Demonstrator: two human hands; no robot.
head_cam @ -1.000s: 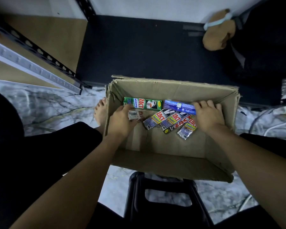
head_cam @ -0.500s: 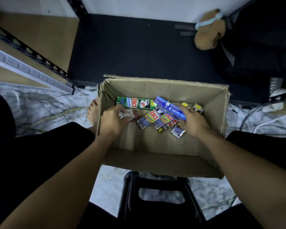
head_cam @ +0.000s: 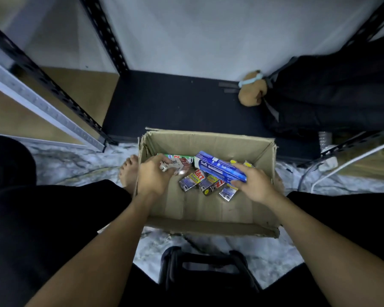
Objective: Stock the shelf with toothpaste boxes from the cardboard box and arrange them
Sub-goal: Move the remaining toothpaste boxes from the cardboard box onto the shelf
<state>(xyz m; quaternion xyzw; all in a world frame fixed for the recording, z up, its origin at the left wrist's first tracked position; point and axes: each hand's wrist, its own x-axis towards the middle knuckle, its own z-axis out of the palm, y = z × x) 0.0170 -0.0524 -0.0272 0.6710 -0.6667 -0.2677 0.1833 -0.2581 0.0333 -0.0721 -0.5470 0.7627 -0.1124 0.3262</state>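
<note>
Just past the black stool (head_cam: pixel 208 269), the cardboard box (head_cam: pixel 208 226) sits on the marble floor (head_cam: pixel 75 165). Inside it, the left hand (head_cam: pixel 152 177) has its grip closed on a white-and-red toothpaste box (head_cam: pixel 177 165), and the right hand (head_cam: pixel 254 186) grasps a blue toothpaste box (head_cam: pixel 217 168). Several small boxes (head_cam: pixel 208 185) lie loose beneath. Farther off, the dark shelf (head_cam: pixel 175 103) shows no toothpaste, so stocking looks barely begun and arranging not yet started.
</note>
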